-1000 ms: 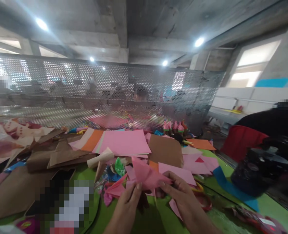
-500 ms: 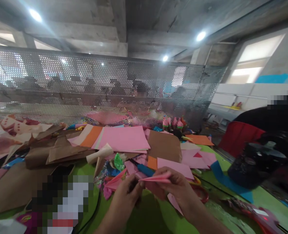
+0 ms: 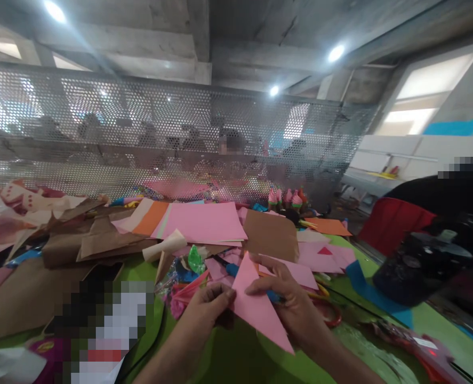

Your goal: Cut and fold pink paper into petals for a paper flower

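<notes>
A folded piece of pink paper (image 3: 256, 309), roughly triangular, is held up over the green tabletop between both hands. My left hand (image 3: 212, 306) pinches its left edge between thumb and fingers. On the other side my right hand (image 3: 286, 296) grips it, thumb on the front face and some fingers behind. One point of the paper sticks up, and a long corner hangs down to the right. Just behind the hands lie blue-handled scissors (image 3: 231, 269), partly covered, and a crinkled green wrapper (image 3: 195, 259).
A stack of pink sheets (image 3: 204, 221) and brown paper (image 3: 271, 234) lie at the back, before a perforated metal screen (image 3: 140, 133). Brown sheets (image 3: 16, 296) cover the left. On the right are a blue strip (image 3: 380, 296), a red tool (image 3: 412, 344) and a dark container (image 3: 408, 272).
The pink paper has turned from nearly edge-on to showing its broad triangular face. My right hand has shifted its grip, with the thumb now on the front of the paper.
</notes>
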